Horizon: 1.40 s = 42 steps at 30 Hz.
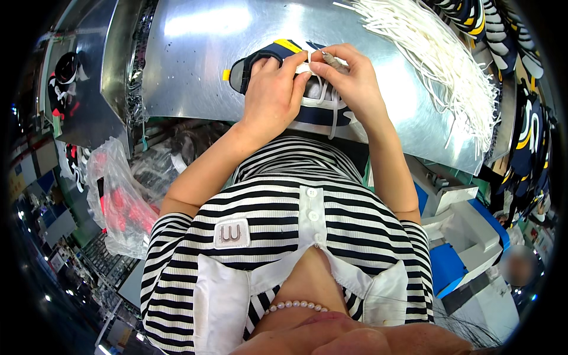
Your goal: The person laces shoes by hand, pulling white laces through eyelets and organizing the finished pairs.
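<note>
A navy shoe upper (319,115) with yellow and grey parts lies on the metal tabletop in front of me. My left hand (269,90) is closed on its upper edge, with thumb and forefinger pinched near the lace holes. My right hand (354,78) pinches a white shoelace (333,112) close to the left fingertips. A slim tool with a wrapped, greyish handle (335,63) sits in the same right hand; its tip is hard to make out. Loops of lace cross the upper's opening, and one end hangs over the table's near edge.
A large bundle of white shoelaces (429,74) covers the table's right side. Navy, white and yellow shoe uppers (523,133) hang stacked farther right. Below right stand open white-and-blue boxes (467,236). A clear plastic bag (121,201) with red items is at lower left.
</note>
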### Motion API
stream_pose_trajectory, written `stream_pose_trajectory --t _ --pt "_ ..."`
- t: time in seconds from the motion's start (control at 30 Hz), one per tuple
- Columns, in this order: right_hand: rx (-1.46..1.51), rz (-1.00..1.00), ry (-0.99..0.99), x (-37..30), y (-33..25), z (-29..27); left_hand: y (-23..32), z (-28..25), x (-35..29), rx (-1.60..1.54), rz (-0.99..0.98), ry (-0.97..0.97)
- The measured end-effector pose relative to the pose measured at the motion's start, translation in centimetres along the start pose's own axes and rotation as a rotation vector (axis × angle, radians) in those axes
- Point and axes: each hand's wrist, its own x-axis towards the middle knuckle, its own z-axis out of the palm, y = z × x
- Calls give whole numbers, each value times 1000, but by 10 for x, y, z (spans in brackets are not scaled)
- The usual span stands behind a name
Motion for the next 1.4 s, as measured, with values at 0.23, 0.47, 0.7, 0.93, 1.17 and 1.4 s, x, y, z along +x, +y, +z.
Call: stream_pose_trajectory --t 0.23,0.47,0.7,0.93,1.17,1.4 --pt "-38 -5 21 0 -1 6 -2 5 -2 33 29 27" --pt "471 236 -2 -31 -18 3 0 2 -5 -11 -14 21" --pt "199 212 32 -34 -7 9 2 4 -6 -87 -79 82" --pt "53 91 66 -48 -22 2 3 3 -5 -95 -145 29" --pt "-89 -21 57 -47 -21 -9 2 2 -6 -115 -173 18" --pt "-246 -80 -14 -38 -17 -13 1 3 -6 -45 -56 33"
